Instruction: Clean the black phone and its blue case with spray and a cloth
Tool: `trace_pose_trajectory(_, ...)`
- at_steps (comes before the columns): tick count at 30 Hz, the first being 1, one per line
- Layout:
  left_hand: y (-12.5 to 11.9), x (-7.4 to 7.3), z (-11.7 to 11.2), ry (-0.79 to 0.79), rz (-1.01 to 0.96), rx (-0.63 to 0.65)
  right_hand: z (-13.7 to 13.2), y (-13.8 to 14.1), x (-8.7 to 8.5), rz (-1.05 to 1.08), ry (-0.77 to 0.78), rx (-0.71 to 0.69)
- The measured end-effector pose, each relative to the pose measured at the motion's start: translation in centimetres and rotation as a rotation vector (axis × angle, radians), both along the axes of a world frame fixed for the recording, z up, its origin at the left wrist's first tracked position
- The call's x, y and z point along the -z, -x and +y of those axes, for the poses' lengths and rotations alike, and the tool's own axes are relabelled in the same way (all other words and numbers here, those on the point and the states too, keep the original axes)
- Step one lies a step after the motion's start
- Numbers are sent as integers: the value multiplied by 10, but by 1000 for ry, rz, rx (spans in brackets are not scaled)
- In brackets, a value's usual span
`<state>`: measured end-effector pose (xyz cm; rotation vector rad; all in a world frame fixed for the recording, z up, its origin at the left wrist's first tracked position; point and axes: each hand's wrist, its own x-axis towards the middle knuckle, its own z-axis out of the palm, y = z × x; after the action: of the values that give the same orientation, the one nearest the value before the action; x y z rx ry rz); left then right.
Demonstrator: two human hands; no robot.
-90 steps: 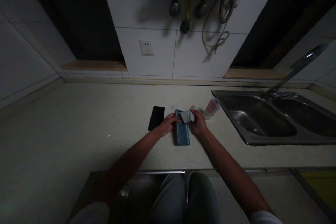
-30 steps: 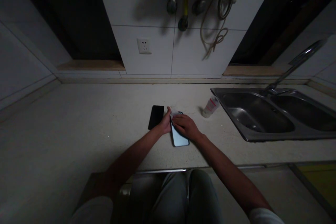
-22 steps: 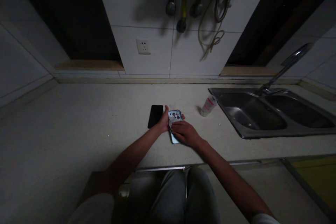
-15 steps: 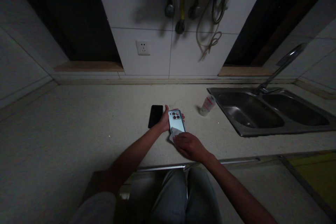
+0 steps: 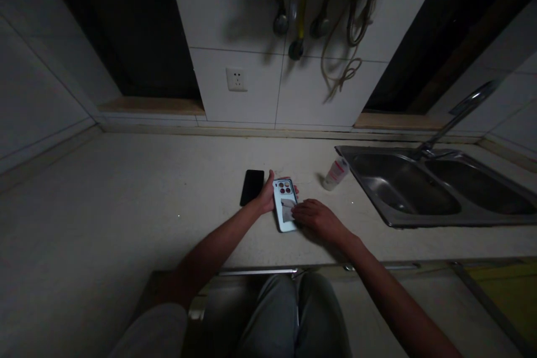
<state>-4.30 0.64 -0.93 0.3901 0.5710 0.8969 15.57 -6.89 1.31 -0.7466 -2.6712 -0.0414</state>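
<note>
A light blue phone point(image 5: 284, 218) lies back side up on the pale countertop point(image 5: 126, 196), its camera cluster at the far end. My left hand point(image 5: 267, 196) grips the phone's left edge, with fingertips showing past its right edge. My right hand point(image 5: 318, 218) presses a small white wipe point(image 5: 287, 208) onto the middle of the phone's back, fingers closed on the wipe. A black phone point(image 5: 251, 187) rests flat just left of my left hand.
A small white bottle with red print point(image 5: 336, 173) lies on its side between the phones and the steel double sink point(image 5: 390, 218) at right, with a tap point(image 5: 457, 112) over it. A wall socket point(image 5: 236, 79) and hanging hoses point(image 5: 319, 17) are behind. The counter's front edge runs close below my hands.
My right hand slid the wipe down the phone's back to its near end, then returned to the middle. My left hand kept hold of the phone. The camera view shifted slightly.
</note>
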Motion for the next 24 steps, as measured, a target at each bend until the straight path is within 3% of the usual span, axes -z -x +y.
trace_pose_trajectory(7,-2,2,1,-11,28,-18,36,25,5,119,-46,306)
trace_pose_trajectory(15,-4,7,6,39,-3,-27,52,60,-12,103,83,561)
trace_pose_trajectory(24,0,7,7,71,-5,-36,38,85,-10,158,179,441)
